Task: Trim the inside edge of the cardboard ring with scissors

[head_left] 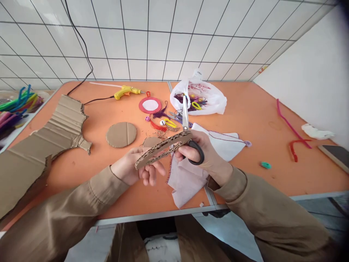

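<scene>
A cardboard ring, seen nearly edge-on with its corrugated rim showing, is held between both hands above the orange table. My left hand holds its left end, with some fingers extended below it. In my right hand are the black-handled scissors, blades pointing away from me, and the ring's right end. Below the hands, a white cloth with dark stitched edging lies on the table. A round cardboard disc is left of the ring, and another cardboard piece is partly hidden behind it.
Large cut cardboard covers the left side. At the back are a yellow glue gun with a cord, a red-rimmed disc and a white bag. Tassels and bells lie mid-table. Pipe cleaners and a phone-like dark object are right.
</scene>
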